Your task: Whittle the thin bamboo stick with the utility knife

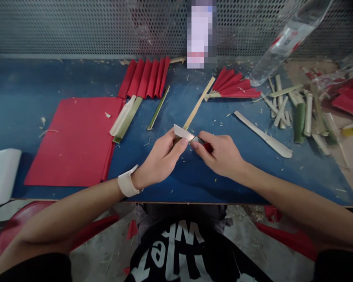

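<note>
Near the front middle of the blue table, my left hand is closed on a thin pale bamboo strip, which points up and to the right. My right hand grips a knife whose handle shows some red. The knife's flat metal blade points left, across the strip at my left thumb. A folded red paper fan lies beyond the strip's far end. To the left are a green bamboo sliver and a split bamboo piece.
Red paper sheets and pleated red paper lie at left. A carved pale stick, bamboo scraps and a plastic bottle are at right. A perforated metal panel stands at the back, with a blurred upright item.
</note>
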### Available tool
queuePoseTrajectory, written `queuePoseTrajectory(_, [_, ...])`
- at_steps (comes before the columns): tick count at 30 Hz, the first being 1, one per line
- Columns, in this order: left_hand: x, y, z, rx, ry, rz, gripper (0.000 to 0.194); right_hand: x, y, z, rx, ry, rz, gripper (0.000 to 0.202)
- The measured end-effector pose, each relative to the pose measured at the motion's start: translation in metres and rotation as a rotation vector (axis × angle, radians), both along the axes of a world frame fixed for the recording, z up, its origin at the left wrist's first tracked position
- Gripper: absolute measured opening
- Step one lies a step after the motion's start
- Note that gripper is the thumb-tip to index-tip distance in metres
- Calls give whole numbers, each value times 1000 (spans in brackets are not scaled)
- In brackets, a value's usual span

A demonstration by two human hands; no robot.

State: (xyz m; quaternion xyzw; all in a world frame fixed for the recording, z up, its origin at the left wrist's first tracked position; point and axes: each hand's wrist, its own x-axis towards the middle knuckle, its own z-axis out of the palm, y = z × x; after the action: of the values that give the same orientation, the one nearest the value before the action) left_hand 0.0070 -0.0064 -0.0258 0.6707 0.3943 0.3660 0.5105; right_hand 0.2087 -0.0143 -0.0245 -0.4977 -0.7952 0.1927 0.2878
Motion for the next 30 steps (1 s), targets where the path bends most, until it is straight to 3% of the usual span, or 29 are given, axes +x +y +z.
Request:
queuePoseTrajectory(5, [0,-2,2,-116,-84,-39,24,2,2,2,-61,-2,23,38])
queuePoseTrajectory(16, [-4,-1,3,257,217,26,39,4,0,7,-102,-2,16,45])
queuePoseTrajectory(30, [-6,3,1,256,237,38,38,6,2,0,-15,-77,-47,43])
